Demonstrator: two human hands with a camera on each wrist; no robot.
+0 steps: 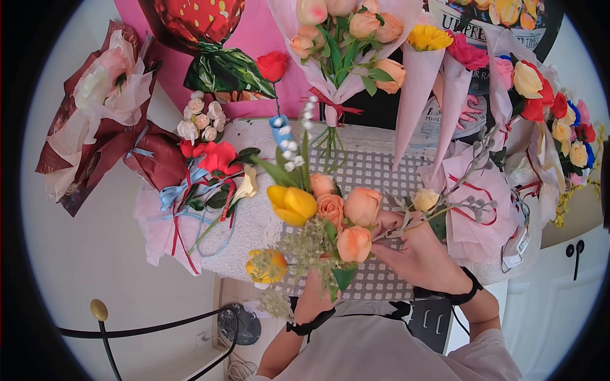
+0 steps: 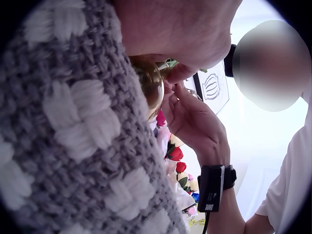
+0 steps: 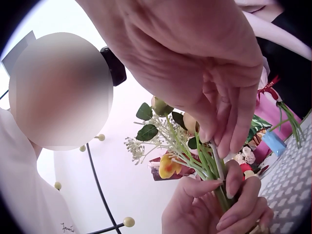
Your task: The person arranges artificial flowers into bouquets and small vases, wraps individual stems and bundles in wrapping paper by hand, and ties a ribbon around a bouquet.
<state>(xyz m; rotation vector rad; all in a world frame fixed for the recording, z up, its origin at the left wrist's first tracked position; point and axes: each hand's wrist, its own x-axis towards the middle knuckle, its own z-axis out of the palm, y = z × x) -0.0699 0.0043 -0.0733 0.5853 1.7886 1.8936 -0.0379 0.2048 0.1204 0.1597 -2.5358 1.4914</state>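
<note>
My left hand (image 3: 214, 207) grips a bunch of green artificial stems (image 3: 207, 163) low down. My right hand (image 1: 413, 254) is just above it, its fingertips pinching a pale stem (image 3: 218, 158) against the bunch. In the head view the bunch shows peach roses (image 1: 362, 206), yellow tulips (image 1: 291, 204), small pale filler flowers (image 1: 298, 244) and white bell-shaped sprigs (image 1: 292, 149). A grey budded branch (image 1: 473, 203) reaches out to the right beside a cream rose (image 1: 426, 200). An amber glassy vessel (image 2: 148, 85) sits under my left hand in the left wrist view, partly hidden.
A checked cloth (image 1: 387, 171) covers the table. A dark red wrapped bouquet (image 1: 95, 127) and loose flowers with ribbons (image 1: 219, 159) lie left. Pink paper (image 1: 480, 216) lies right, near wrapped bouquets (image 1: 534, 89). A person's hand (image 1: 470, 111) shows at the far side.
</note>
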